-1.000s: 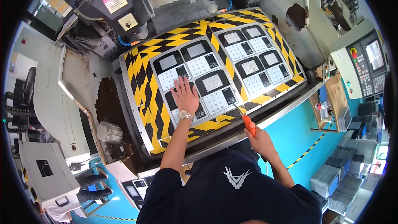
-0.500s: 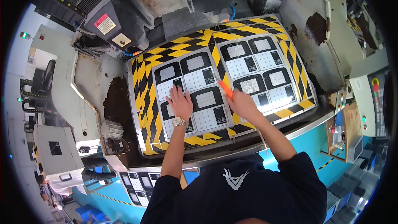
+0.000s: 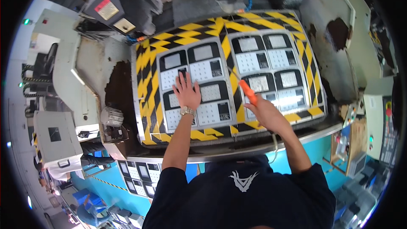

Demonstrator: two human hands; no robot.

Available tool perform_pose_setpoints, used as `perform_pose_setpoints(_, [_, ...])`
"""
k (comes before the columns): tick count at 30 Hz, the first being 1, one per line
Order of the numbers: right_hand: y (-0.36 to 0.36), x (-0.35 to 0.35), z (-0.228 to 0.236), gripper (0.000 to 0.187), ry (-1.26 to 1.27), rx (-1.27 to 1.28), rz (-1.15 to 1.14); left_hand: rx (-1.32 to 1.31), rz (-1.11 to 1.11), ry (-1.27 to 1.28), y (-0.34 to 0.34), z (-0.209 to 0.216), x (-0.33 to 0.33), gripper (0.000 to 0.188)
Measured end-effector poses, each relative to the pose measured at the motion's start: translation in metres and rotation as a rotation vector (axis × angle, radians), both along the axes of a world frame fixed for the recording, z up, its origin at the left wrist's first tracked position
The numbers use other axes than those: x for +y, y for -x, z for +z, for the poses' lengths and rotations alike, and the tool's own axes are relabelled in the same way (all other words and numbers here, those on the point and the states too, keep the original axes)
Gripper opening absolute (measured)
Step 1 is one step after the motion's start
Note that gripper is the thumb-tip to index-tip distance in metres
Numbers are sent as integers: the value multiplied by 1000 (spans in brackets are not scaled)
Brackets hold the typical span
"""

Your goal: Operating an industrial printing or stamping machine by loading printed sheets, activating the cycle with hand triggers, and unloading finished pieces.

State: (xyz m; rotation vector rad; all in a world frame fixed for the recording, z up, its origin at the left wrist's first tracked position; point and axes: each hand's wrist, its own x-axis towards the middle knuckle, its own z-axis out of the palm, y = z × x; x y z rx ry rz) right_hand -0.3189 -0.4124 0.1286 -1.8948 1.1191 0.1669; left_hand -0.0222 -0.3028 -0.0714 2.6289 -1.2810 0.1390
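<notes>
My left hand [image 3: 188,94] lies with fingers spread on the left panel sheet [image 3: 196,123], over its keypad printing. This sheet shows several white keypads with black display frames. Gripped in my right hand [image 3: 268,113] is an orange air blow gun [image 3: 248,91], its thin nozzle pointing up and left over the gap between the sheets. A pale hose hangs below that wrist. Beyond the gun is the right panel sheet [image 3: 250,62], printed alike, with bright glare near its lower right. Both sheets rest on a bed [image 3: 148,101] covered in yellow and black striped tape.
Dark machine heads [image 3: 114,8] hang over the far side of the bed. A metal rail [image 3: 296,134] runs along the near edge, and a small motor [image 3: 112,117] sits at the left. At the right stands a control panel [image 3: 388,127]. More printed panels [image 3: 137,174] lie low at left.
My right hand and the blow gun have moved slightly right and nearer to me, and the nozzle now shows. My left hand stays on the left sheet. The whole view has shifted slightly.
</notes>
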Motion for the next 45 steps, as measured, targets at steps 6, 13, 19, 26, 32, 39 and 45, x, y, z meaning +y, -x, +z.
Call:
perform_pose_setpoints(6, [108,94,67,44,-167,257,-137,-38,-19,46,-4,-13,2,65])
perform_pose_setpoints(13, [86,142,33,43,100,265,-98,-72,-8,2,-6,-17,0,64])
perform_pose_setpoints(19, [44,101,-2,43,360,103,-111,-27,-27,2,-8,-17,3,65])
perform_pose_setpoints(26, [6,29,-35,46,526,35,-64,-28,-22,18,-9,-23,1,66])
perform_pose_setpoints(32, [-21,-45,-40,49,500,-84,-190,145,3,-131,-18,-4,-9,66])
perform_pose_setpoints(39, [87,21,-34,41,637,-3,-110,129,-136,92,46,10,-21,55])
perform_pose_setpoints(45, [161,107,3,37,398,144,15,220,-176,118,134,4,-45,41])
